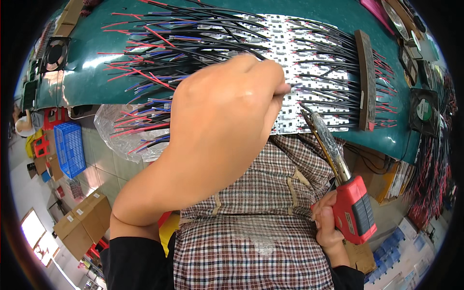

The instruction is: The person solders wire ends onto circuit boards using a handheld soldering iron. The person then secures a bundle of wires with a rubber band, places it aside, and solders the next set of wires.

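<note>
My left hand point(227, 106) reaches over white circuit boards point(280, 43), its fingers pinched on a short visible piece of black wire point(294, 86). The rest of that wire is hidden by the hand. My right hand point(327, 222) is wrapped round the grip of a red and black soldering gun point(355, 210). Its long metal nozzle points up and left, with the tip close above the boards' lower edge, right of my left fingertips. Rows of black cables point(232, 21) with red and blue ends fan out from both sides of the boards.
A dark bar point(366, 79) lies across the right-hand cables on the green table point(92, 87). Small fans stand at the left point(55, 54) and right point(424, 111). Clear plastic point(108, 130) hangs by the left edge. A blue crate point(70, 150) and cartons point(87, 220) are on the floor.
</note>
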### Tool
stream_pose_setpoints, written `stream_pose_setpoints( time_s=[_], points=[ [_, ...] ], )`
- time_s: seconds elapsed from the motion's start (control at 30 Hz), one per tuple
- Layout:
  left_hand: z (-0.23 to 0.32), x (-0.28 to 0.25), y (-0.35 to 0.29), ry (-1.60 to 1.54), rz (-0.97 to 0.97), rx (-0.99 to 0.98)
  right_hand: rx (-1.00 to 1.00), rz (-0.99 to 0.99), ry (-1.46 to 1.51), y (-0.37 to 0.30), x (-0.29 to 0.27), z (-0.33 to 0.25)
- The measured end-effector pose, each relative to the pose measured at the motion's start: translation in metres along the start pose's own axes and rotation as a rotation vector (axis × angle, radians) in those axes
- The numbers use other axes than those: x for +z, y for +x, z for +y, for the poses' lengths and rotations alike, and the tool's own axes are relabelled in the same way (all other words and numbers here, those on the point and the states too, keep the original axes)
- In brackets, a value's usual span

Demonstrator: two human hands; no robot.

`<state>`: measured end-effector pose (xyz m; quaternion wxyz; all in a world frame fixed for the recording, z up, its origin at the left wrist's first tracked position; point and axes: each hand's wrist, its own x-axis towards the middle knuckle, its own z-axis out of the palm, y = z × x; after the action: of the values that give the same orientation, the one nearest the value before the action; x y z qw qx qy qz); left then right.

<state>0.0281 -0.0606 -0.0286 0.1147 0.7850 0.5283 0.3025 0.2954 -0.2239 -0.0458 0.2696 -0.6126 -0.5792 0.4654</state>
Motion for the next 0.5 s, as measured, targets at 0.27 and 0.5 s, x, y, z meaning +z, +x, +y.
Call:
stream_pose_setpoints(
  time_s=[0.27, 0.5],
  points=[
    [-0.002, 0.013, -0.024, -0.098, -0.154, -0.153, 0.079, 0.033, -0.038, -0.001, 0.003, -0.005],
    [-0.004, 0.021, -0.025, -0.079, -0.099, -0.126, 0.050, -0.031, -0.082, 0.005, 0.002, -0.001]
  ],
)
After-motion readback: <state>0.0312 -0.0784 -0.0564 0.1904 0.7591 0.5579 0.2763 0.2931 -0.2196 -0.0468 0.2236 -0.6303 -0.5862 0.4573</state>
